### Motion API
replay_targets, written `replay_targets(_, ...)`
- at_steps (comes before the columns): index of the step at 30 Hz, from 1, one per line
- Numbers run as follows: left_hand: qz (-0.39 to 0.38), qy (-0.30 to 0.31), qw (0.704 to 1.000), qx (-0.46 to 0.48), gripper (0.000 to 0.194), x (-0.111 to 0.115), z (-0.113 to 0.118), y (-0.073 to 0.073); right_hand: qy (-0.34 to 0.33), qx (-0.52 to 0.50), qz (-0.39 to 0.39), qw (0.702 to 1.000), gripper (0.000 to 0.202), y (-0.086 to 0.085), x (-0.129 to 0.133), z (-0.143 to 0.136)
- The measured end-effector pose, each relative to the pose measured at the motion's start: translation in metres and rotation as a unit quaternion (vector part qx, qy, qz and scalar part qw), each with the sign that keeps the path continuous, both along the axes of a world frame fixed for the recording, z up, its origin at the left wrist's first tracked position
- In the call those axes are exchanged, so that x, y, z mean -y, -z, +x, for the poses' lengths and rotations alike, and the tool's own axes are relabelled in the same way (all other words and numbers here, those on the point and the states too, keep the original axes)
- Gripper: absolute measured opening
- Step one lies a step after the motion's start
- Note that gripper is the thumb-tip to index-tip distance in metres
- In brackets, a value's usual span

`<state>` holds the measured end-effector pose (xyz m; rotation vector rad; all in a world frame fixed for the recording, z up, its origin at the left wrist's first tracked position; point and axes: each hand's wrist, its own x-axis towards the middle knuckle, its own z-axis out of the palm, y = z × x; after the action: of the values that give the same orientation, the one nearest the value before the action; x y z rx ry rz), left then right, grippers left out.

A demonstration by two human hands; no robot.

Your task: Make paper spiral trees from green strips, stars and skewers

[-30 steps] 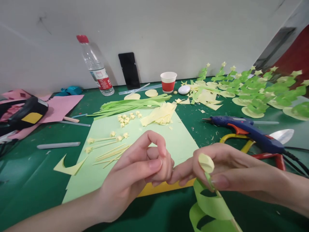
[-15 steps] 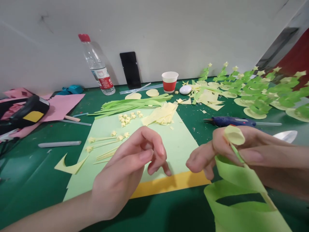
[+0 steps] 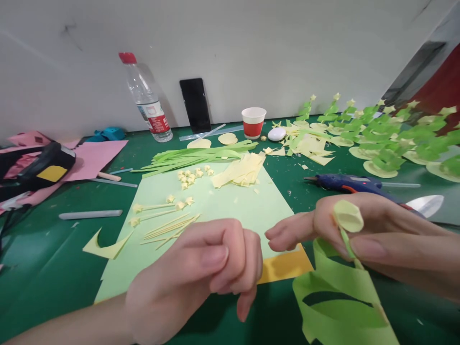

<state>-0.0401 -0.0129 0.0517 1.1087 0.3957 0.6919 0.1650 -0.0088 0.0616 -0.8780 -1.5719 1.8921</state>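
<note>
Left fingers (image 3: 235, 254) curled, open gap, right fingers (image 3: 372, 248) pinching a green-wrapped stem (image 3: 347, 243) beside the corner of the orange sheet (image 3: 287, 266)

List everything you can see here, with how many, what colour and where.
Bottle: one, clear with red cap, back left
Phone: one, black, against wall
Paper cup: one, red and white, back centre
Oval object: one, white, beside cup
Green strips: many, green, mid-table
Paper stars: several, yellow, on sheet
Thin sticks: several, beige, on sheet
Sheet: at least one, pale green, centre
Glue gun: one, blue and orange, right
Star-topped paper plants: many, green and yellow, back right
Pink paper: multiple pieces, pink, far left
Table: one, green, underneath
Held paper stem: one, green with yellow tip, right front
Left hand: one, bare, curled, front centre
Right hand: one, bare, holding stem, right
</note>
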Motion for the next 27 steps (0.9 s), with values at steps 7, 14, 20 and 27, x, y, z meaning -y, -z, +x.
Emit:
replay_targets(7, 0.105, 0.069, 0.990, -0.066, 0.042, 0.000, -0.012, 0.009, -0.024, -0.052, -0.004, 0.998, 0.013, 0.003, 0.003, 0.006)
replay_targets(14, 0.145, 0.156, 0.977, 0.014, 0.050, -0.007, -0.001, 0.009, -0.081, -0.050, 0.034, 0.995, 0.011, 0.008, 0.007, 0.010)
replay_targets(20, 0.129, 0.146, 0.977, 0.083, 0.059, -0.001, 0.009, 0.018, -0.110, -0.119, 0.071, 0.984, 0.026, 0.012, 0.014, 0.011)
replay_targets(27, 0.118, 0.123, 0.984, 0.040, 0.061, 0.006, 0.006, 0.023, -0.096, -0.142, 0.092, 0.981, 0.037, 0.006, 0.015, 0.018)
